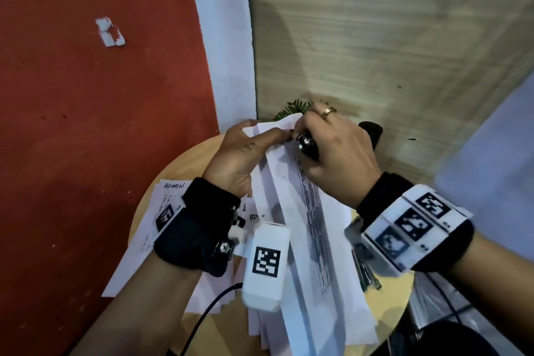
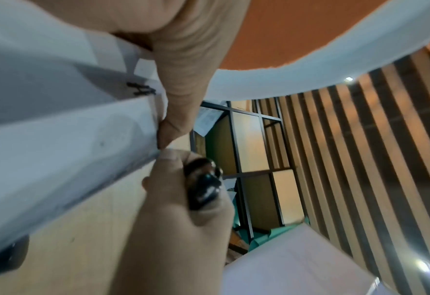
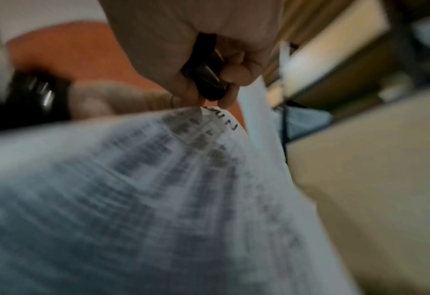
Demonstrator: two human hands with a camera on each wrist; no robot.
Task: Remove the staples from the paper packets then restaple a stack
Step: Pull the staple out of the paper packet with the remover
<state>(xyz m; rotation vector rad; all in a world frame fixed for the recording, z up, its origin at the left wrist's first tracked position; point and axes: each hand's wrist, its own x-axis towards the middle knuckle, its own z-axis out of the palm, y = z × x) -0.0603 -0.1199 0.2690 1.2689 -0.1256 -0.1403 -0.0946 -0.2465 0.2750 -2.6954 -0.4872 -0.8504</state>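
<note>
My left hand (image 1: 237, 156) pinches the top corner of a paper packet (image 1: 291, 211), thumb over the sheet and fingers curled behind it, and lifts this corner up from the counter (image 1: 387, 306). My right hand (image 1: 335, 150) is closed around a small black staple remover (image 1: 307, 145), and its tip is right at the same corner, touching my left fingers (image 2: 181, 111). I judge that I am in the middle of the removing part: the staple itself I cannot see, so I cannot tell if it is already out. Under my left wrist lie loose sheets (image 1: 161, 228) spread on the counter, some with "ADMIN" written by hand, so I think some packets are possibly opened already, but the restapling of a stack is not yet started. Below my right wrist a metal object (image 1: 368, 274) lies on the counter; it may be the stapler, but it is too hidden to say. The counter is round and of pale wood. Beyond my hands is a wood-grain panel (image 1: 375, 37); to the left of my left hand is a red floor (image 1: 86, 95). A bit of green plant (image 1: 294, 108) shows just behind my right hand.
</note>
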